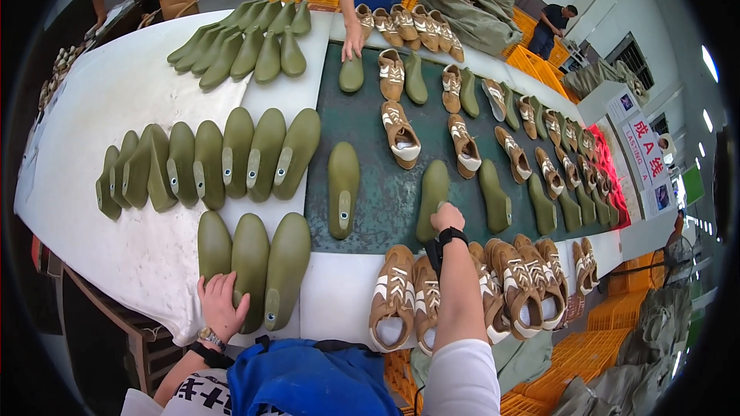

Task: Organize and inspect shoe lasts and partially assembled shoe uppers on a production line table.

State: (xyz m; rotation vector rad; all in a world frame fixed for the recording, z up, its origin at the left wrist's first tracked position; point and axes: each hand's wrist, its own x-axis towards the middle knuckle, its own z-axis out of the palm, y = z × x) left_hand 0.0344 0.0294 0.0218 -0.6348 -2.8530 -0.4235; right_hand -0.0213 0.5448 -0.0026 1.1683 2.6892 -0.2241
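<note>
The left hand (222, 308) rests with its fingers spread over the near end of the left green mold (214, 243), its thumb against the middle mold (253, 246). Whether it grasps either one cannot be told. These two stand with a third mold (287, 270) in a short row by the near edge of the white table (85, 146), left of its middle.

The right hand (449, 217) has its fingers curled onto the near end of another mold (434, 192), which lies on the dark green belt (385, 219) close to the belt's near edge. Its fingertips are hidden, so whether it grips the mold cannot be told.

A single mold (344, 185) lies near the belt's left edge. Brown shoes with white stripes (400, 139) and more molds run along the belt toward the table's right end. Other brown shoes (391, 293) line the table's near edge, partly behind the right forearm.

A longer row of molds (266, 146) stands left of the belt, with a cluster of molds (247, 54) by the table's far edge. Across the table, a co-worker's hand (353, 42) touches a mold (351, 75) at the belt's far left corner.
</note>
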